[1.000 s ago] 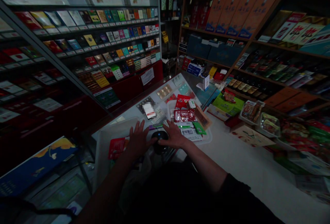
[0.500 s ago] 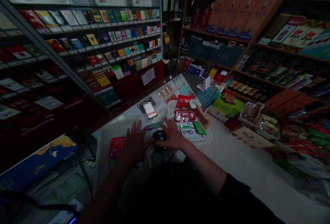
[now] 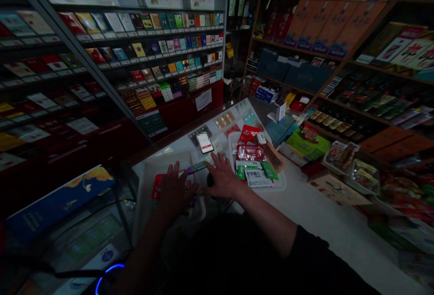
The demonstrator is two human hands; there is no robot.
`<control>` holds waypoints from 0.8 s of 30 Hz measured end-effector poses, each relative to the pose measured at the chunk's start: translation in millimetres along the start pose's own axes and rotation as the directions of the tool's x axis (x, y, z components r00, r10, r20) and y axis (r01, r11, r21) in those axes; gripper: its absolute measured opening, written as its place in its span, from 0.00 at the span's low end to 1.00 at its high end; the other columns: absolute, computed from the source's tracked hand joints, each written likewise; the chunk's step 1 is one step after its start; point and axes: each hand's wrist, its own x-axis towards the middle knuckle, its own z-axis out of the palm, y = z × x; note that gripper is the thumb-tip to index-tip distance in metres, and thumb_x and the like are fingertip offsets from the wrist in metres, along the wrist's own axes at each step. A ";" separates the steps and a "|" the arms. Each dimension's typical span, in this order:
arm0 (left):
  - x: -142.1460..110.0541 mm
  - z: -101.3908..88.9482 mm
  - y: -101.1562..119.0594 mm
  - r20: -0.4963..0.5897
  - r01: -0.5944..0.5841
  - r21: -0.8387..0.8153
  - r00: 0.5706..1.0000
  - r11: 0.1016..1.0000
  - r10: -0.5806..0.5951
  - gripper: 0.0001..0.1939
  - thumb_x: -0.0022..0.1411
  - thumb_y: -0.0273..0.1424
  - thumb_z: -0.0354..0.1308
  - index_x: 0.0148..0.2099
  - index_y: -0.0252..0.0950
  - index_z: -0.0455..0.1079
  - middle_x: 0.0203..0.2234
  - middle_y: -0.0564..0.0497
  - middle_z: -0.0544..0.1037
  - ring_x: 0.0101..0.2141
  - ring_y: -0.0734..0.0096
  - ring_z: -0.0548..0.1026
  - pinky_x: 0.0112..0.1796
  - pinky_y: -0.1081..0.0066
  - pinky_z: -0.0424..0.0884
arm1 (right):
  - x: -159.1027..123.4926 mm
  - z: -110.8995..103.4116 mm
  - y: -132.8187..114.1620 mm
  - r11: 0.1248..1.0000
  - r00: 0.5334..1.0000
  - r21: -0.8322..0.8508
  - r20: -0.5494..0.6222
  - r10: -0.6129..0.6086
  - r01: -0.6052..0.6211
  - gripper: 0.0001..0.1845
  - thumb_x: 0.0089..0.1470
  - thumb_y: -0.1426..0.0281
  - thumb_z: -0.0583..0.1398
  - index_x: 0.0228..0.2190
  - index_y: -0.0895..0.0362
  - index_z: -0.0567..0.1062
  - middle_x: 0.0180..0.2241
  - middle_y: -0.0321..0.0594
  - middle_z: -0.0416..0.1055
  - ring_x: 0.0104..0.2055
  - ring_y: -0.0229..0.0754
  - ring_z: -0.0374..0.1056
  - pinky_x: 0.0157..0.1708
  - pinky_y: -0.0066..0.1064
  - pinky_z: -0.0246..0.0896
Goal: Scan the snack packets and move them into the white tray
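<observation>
Left hand [image 3: 173,189], right hand [image 3: 222,178] (packet [image 3: 197,167] between)

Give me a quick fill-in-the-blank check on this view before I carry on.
The packet showing just left of the left hand is ____.
The phone lies nearer the ____ hand.
In the picture, the blue-and-yellow box lies to the ____ of the white bin.
Missing words: red; right; left.

A shop with stocked shelves [image 3: 373,67]
</observation>
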 end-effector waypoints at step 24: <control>-60.5 -0.9 -40.7 -0.071 0.170 -0.005 0.983 0.985 -0.170 0.29 0.72 0.48 0.50 0.68 0.39 0.68 0.73 0.34 0.56 0.71 0.32 0.56 0.62 0.35 0.60 | -2.3 37.2 -56.1 0.968 0.976 -0.133 0.058 -0.208 0.214 0.58 0.48 0.39 0.68 0.69 0.59 0.62 0.77 0.58 0.39 0.78 0.70 0.27 0.73 0.65 0.21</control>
